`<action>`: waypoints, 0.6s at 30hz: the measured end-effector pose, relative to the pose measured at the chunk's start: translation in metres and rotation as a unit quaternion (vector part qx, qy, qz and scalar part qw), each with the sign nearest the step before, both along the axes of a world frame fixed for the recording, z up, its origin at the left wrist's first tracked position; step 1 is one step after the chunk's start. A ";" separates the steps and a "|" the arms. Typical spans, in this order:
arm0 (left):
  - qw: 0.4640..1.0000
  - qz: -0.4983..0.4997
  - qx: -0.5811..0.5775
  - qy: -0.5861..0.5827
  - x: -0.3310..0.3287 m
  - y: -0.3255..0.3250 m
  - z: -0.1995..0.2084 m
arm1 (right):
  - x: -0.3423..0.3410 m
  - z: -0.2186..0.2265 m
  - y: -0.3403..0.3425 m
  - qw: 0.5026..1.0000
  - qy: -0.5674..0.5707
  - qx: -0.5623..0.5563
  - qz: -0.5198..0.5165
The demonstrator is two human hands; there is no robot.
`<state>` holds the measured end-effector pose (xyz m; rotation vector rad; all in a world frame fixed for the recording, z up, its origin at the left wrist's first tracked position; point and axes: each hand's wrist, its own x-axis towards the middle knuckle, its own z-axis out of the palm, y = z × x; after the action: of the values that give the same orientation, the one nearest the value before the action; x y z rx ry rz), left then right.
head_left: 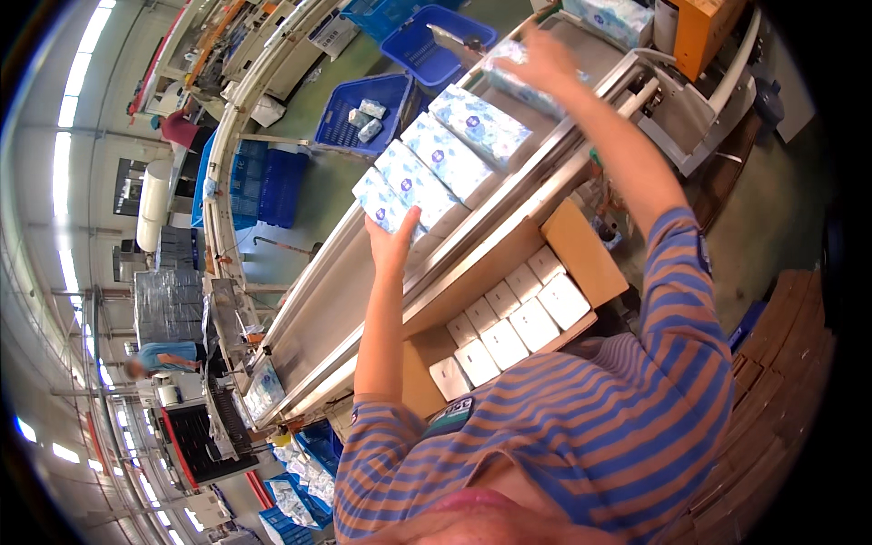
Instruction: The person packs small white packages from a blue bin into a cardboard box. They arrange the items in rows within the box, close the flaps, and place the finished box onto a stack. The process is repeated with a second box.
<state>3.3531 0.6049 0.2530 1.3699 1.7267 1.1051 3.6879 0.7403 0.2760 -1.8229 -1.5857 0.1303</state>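
A row of several tissue packs (441, 156), white with blue floral print, lies side by side on the conveyor belt. My left hand (392, 243) grips the near-left end pack (385, 202) of that row, thumb on one side and fingers round the other. Further up the belt, another tissue pack (525, 89) lies apart from the row. Over it reaches my right hand (549, 65), its fingers spread and slightly blurred, partly covering the pack.
Close to my body, an open cardboard box (595, 259) holds several white packs. One more printed pack (613, 20) sits at the belt's far end beside an orange machine part (707, 36). Blue crates (341, 100) stand beyond the conveyor (318, 313). Two people work in the distance at left.
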 end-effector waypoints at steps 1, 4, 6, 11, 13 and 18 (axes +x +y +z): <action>1.000 0.004 0.001 0.010 0.006 0.007 0.000 | 0.035 -0.018 0.009 0.997 -0.048 -0.048 -0.035; 0.998 0.017 -0.011 0.058 0.010 0.013 -0.005 | 0.024 -0.041 0.005 0.979 -0.043 -0.185 0.078; 1.000 0.000 -0.016 0.023 0.006 0.012 -0.003 | -0.013 -0.046 -0.007 0.993 -0.028 -0.035 0.113; 0.999 0.014 -0.035 -0.015 -0.034 -0.003 0.000 | -0.053 -0.018 -0.029 0.949 -0.015 -0.158 0.273; 0.999 -0.007 -0.009 -0.043 -0.044 -0.007 0.002 | -0.057 -0.025 -0.012 0.946 0.045 -0.174 0.271; 0.986 0.019 -0.033 -0.164 -0.080 -0.015 -0.001 | -0.092 -0.027 -0.028 0.883 0.239 -0.211 0.344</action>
<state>3.2735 0.5903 0.2523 1.0511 1.5388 1.2069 3.5959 0.7119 0.2490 -1.2624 -1.8364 1.2368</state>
